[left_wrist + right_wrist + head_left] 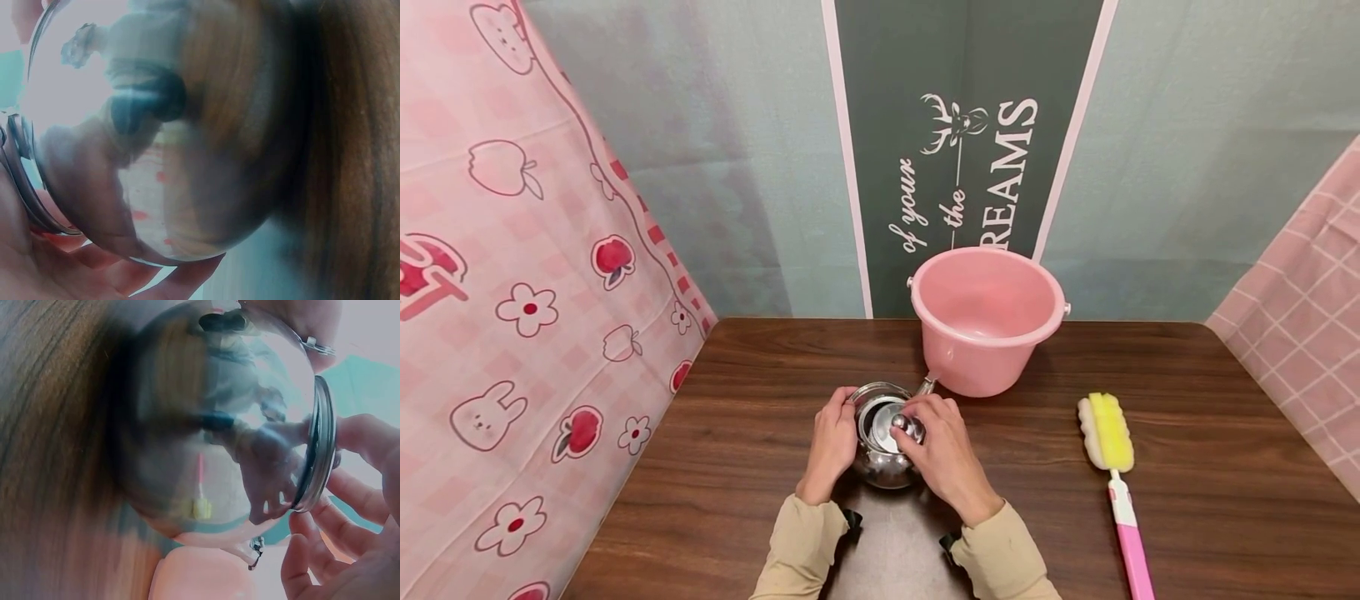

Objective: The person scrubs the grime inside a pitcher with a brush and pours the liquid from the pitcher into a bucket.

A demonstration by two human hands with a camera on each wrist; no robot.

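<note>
A round, shiny steel teapot (887, 471) stands on the table near its middle, its short spout (928, 384) pointing to the back right. My left hand (835, 437) grips the pot from the left side; in the left wrist view its fingers (119, 272) curve around the polished body. Thumb and fingers of my right hand (943, 446) pinch the ball knob of the steel lid (882, 427). That lid is tilted at the mouth, with a dark gap showing at its left. In the right wrist view, the lid (324, 447) is close against the pot's opening.
Behind the teapot, near the spout, stands a pink bucket (981, 358). To the right lies a sponge brush (1105, 433) with a yellow and white head and a pink handle. Printed cloths hang behind the wooden table (722, 467) and along both sides.
</note>
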